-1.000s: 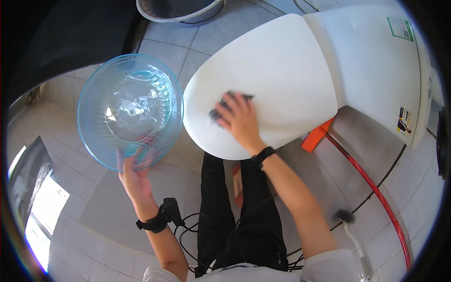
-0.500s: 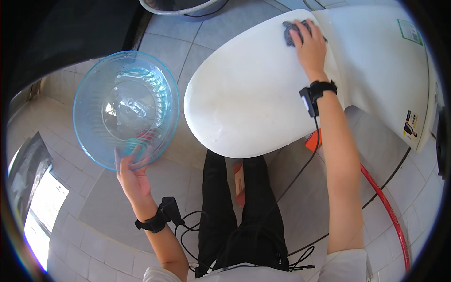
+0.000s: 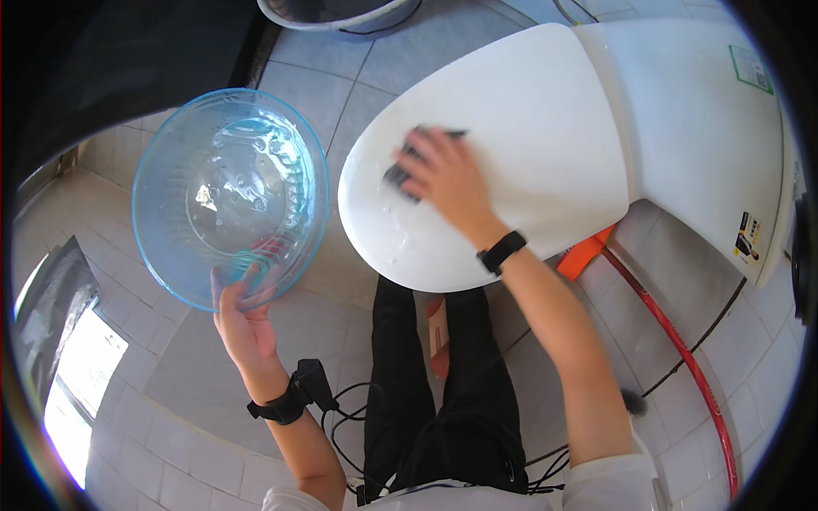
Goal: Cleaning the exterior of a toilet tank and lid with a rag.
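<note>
A white toilet lid lies closed, with wet spots towards its rounded end. My right hand presses a dark grey cloth onto the lid near that end; hand and cloth are a little blurred. To the left, my left hand grips the near rim of a clear bluish plastic basin. Its thumb is outside and its other fingers show through the wall. Some water glints in the bottom of the basin, which is held up beside the lid.
The toilet's white tank stands at the right. A red-handled broom or brush with an orange head lies beside the toilet. A grey tub sits at the far edge. My legs are below the lid.
My right hand has swept the cloth left and nearer across the lid, from beside the tank to the rounded end. The left hand and basin have barely moved; the water has shifted.
</note>
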`<move>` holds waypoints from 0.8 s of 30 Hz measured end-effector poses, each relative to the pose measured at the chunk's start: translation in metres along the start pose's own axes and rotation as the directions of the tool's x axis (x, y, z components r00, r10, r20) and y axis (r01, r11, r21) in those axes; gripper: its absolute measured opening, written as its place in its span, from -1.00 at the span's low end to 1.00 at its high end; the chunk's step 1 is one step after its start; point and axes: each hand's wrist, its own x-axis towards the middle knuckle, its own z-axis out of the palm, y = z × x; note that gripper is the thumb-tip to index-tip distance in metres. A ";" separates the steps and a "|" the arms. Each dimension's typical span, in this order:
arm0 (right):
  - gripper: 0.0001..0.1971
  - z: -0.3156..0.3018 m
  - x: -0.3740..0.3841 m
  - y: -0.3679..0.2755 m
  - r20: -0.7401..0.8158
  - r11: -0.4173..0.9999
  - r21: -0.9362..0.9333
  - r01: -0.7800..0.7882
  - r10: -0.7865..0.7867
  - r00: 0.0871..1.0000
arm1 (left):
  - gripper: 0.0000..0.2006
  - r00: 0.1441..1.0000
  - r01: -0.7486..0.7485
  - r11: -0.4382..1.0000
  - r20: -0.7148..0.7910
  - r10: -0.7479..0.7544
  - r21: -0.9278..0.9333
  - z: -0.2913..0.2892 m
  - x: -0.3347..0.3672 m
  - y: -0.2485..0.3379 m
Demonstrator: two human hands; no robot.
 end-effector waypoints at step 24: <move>-0.63 0.007 0.020 0.006 -0.040 0.998 -0.058 0.018 -0.020 0.999 | -0.26 0.999 0.008 0.995 -0.046 -0.013 -0.103 -0.024 0.012 -0.005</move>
